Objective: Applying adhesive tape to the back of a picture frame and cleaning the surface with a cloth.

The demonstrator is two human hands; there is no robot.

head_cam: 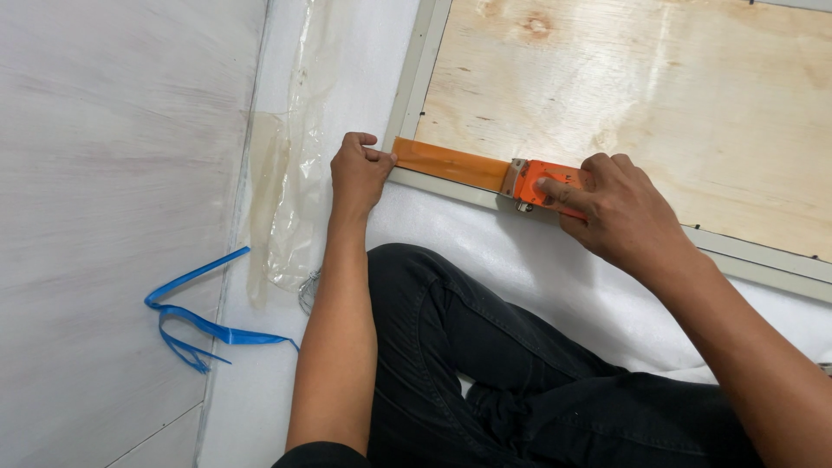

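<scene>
We observe the left hand (357, 172) pinching the free end of the orange tape strip (451, 163) at the plywood panel (659, 104) corner, the right hand (617, 212), at three o'clock, closed around the orange tape dispenser (544, 184).

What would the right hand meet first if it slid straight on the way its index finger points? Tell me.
The right hand, pressing the orange tape dispenser, points left along the pale frame edge. It would first run over the orange tape strip, then reach the left hand pinning the tape's end.
</scene>
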